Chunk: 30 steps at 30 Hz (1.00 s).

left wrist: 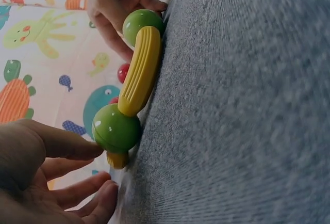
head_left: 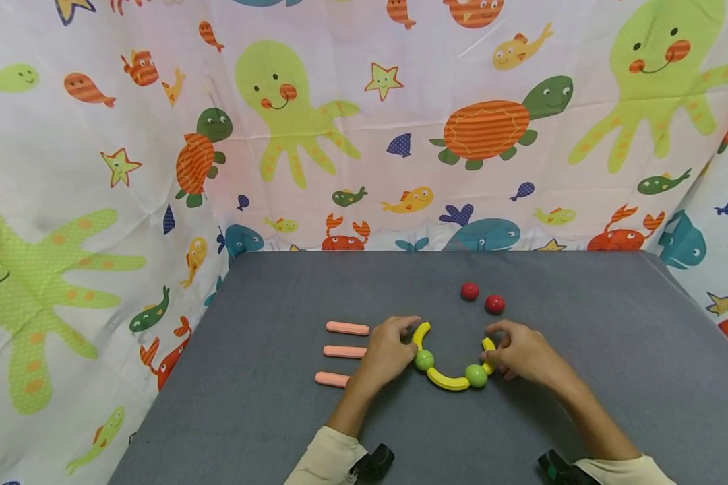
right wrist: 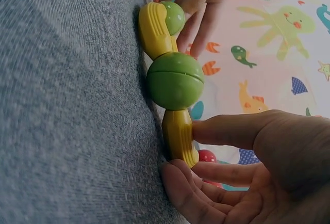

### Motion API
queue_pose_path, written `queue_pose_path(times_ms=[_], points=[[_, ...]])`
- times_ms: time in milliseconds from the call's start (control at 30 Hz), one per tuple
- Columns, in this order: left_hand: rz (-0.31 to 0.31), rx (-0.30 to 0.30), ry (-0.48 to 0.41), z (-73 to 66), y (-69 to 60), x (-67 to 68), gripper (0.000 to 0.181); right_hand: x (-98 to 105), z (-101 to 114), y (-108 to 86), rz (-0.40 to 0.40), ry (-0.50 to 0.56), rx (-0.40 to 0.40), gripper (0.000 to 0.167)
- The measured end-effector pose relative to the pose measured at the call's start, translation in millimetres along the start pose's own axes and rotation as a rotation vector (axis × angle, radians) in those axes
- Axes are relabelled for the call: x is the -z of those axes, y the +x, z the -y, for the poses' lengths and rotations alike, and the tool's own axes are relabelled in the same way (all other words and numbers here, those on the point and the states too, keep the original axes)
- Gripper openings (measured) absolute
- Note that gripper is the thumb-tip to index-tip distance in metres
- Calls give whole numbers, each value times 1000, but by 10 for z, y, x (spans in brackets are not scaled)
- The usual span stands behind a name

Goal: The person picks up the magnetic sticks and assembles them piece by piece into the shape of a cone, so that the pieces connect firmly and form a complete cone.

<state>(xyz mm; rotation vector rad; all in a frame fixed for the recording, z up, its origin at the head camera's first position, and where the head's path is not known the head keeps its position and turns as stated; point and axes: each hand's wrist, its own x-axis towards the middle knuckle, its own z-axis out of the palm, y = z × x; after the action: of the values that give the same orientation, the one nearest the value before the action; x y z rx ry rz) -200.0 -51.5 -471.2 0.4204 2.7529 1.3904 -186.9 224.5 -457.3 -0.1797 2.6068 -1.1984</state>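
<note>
Curved yellow pieces and green balls form a U-shaped chain on the grey cloth, with a yellow middle piece [head_left: 447, 380] between the left green ball [head_left: 425, 360] and the right green ball [head_left: 476, 375]. My left hand [head_left: 388, 353] has its thumb and fingers round the left yellow piece [head_left: 421, 333], beside its ball; in the left wrist view that ball [left wrist: 116, 128] partly hides the piece. My right hand [head_left: 524, 350] pinches the right yellow piece [head_left: 489, 350], seen below its green ball [right wrist: 176, 81] in the right wrist view, thumb on one side and fingers on the other.
Two red balls [head_left: 470, 291] [head_left: 495, 304] lie behind the chain. Three pink sticks [head_left: 348, 328] [head_left: 343, 351] [head_left: 331, 379] lie left of my left hand, two of them partly covered by it. A sea-animal curtain [head_left: 364, 148] hangs behind the grey table [head_left: 249, 404].
</note>
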Motion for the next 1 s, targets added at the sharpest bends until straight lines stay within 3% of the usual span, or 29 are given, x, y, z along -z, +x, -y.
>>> queue_pose_path(times_ms=[267, 667, 1000], points=[[50, -57, 7, 24, -19, -47, 36, 33, 1, 7, -15, -18, -4, 56], [99, 3, -2, -6, -45, -55, 30, 54, -26, 14, -72, -81, 22, 41], [135, 57, 15, -51, -61, -74, 26, 35, -48, 29, -134, -125, 93, 28]])
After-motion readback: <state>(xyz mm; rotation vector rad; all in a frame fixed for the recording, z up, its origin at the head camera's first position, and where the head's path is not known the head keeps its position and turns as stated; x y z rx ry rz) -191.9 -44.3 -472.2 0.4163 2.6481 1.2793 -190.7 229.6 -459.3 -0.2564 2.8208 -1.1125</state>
